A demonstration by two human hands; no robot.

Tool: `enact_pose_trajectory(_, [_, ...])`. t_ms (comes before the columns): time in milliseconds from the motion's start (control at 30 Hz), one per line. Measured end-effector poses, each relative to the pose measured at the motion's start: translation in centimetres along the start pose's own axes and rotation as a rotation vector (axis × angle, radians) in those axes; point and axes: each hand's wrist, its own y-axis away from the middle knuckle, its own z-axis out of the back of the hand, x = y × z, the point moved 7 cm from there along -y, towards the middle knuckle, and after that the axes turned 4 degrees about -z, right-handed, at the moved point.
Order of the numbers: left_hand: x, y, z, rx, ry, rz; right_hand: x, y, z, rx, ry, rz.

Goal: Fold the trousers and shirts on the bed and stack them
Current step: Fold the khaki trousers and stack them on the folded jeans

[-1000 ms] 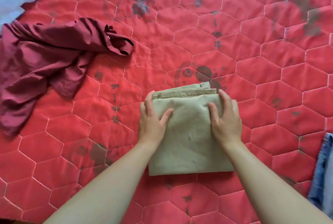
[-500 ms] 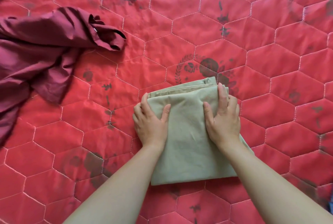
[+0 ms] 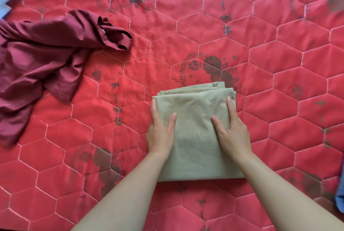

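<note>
Red quilted bed carries the folded khaki trousers near its front edge. Left hand and right hand lie flat, uncurled, pressing its sides, likely setting creases. Maroon shirt sprawls unfolded at the left edge.

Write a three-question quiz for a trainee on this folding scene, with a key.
1. True or false: the khaki garment is already folded into a neat rectangle.
2. Where does the maroon garment lie? A) stacked on the khaki one B) crumpled on the quilt, apart from it, on the person's left C) in the right hand.
3. In a few words: how do the left hand and right hand meet the khaki garment?

Key
1. True.
2. B; it sits unfolded on the red quilt.
3. Both lie on top with fingers extended, one along each side edge, thumbs pointing inward.
</note>
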Motion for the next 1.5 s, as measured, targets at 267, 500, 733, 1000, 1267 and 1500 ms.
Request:
enact_pose_trajectory(267, [-7.8,5.8,2.9,-0.015,0.151,-0.230,-0.5,5.3,8.3,-0.184,-0.140,-0.044])
enact_pose_trajectory(500, [-16.4,12.6,-0.9,0.078,0.138,-0.375,-6.5,10.1,18.8,-0.423,-0.178,-0.116])
enact_pose_trajectory(733, [-25.3,20.0,-8.6,0.225,0.229,-0.457,-15.9,12.1,29.1,-0.523,-0.161,-0.193])
enact_pose_trajectory(1000, [-33.4,27.3,-20.8,0.433,0.329,-0.491,-27.7,9.3,40.9,-0.436,-0.039,-0.207])
enact_pose_trajectory(1267, [-35.5,27.8,-25.7,0.163,-0.056,-0.611,-33.0,5.9,40.3,-0.350,0.260,-0.319])
enact_pose_trajectory(1500, [-35.8,27.2,-28.6,0.204,-0.565,-0.941,-29.6,5.6,35.7,-0.261,0.335,-0.084])
